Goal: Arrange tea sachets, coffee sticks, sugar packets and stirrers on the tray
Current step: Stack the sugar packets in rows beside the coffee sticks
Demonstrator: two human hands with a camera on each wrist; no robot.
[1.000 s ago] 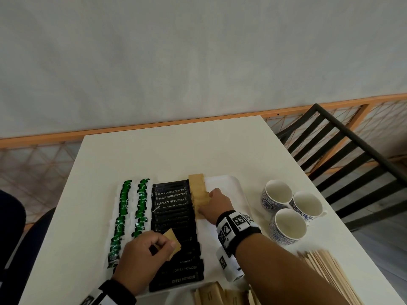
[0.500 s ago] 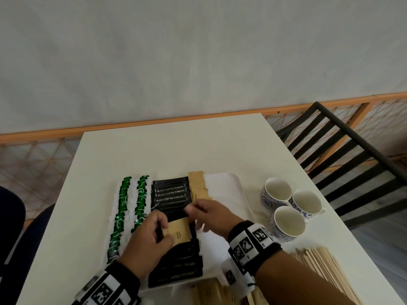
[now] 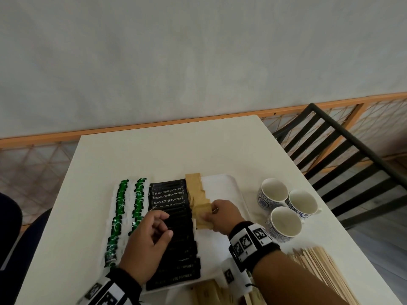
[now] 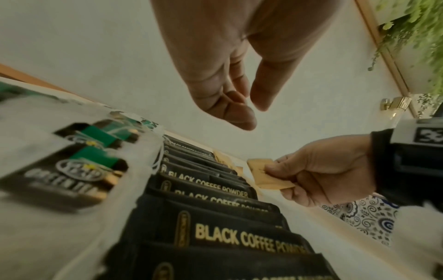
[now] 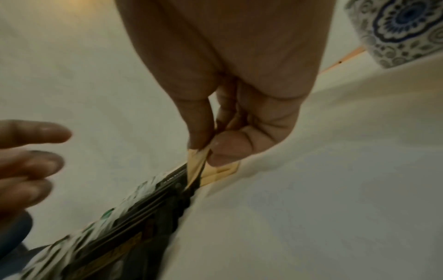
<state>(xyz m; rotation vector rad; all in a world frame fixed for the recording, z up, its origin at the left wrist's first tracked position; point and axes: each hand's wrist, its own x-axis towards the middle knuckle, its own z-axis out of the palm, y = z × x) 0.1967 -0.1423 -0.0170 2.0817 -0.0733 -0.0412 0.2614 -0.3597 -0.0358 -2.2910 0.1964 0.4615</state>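
While right hand (image 3: 222, 213) pinches a brown sugar packet (image 3: 202, 216) at tray (image 3: 222, 186) centre, likely extending the sugar column toward 6 o'clock, left hand (image 3: 147, 241) hovers empty, fingers loosely curled, over coffee sticks (image 3: 174, 227). Tea sachets (image 3: 123, 216) at 9 o'clock; stirrers (image 3: 319, 267) off-tray, 4 o'clock.

Pale wall (image 3: 198, 51), black chair (image 3: 343, 164)

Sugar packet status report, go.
Right hand pinches a brown sugar packet at the sugar row's near end. Left hand open, empty, over coffee sticks. Nothing obstructing.
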